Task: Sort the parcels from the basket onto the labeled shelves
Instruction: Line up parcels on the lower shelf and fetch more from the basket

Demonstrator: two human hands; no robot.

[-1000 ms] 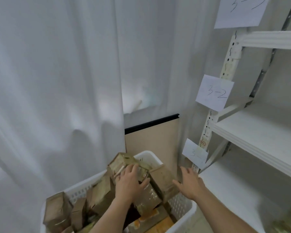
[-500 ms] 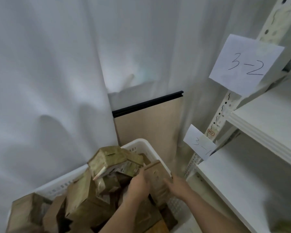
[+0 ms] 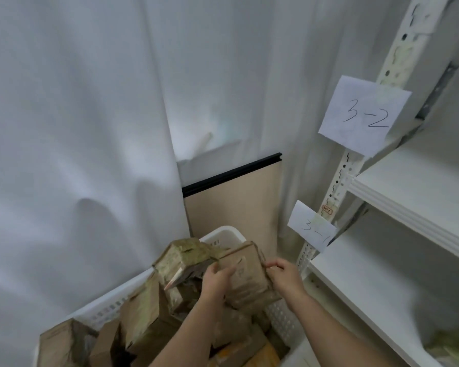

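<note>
Corner of a room hung with white curtain (image 3: 77, 128) from top to floor level, folds falling vertically; a beige panel (image 3: 233, 205) with a black top edge stands against it behind the basket. White plastic basket (image 3: 224, 234), perforated walls, at lower centre, heaped with brown cardboard parcels lying at mixed angles; one taped, worn parcel (image 3: 183, 258) sits tilted on top of the heap at the far end. Held parcel (image 3: 245, 276): brown cardboard box, raised above the basket's right rim, tilted, just beside the taped parcel. Left hand (image 3: 216, 283) grips its left face, fingers curled round the near edge, thumb across the front. Right hand (image 3: 284, 278) holds its right side, fingertips bent and pinching the upper right corner. White metal shelving unit to the right: slotted upright post (image 3: 339, 186), upper shelf board (image 3: 414, 197), lower shelf board (image 3: 368, 295), both boards white. Paper label "3-2" (image 3: 365, 116) fixed to the post above the upper shelf; smaller paper label "3-1" (image 3: 312, 227), partly blurred, fixed to the post above the lower shelf. A small red-edged sticker (image 3: 326, 210) on the post between them, text too small to read. Pale green-tinged items (image 3: 453, 348) at the lower shelf's near right corner, blurred.
</note>
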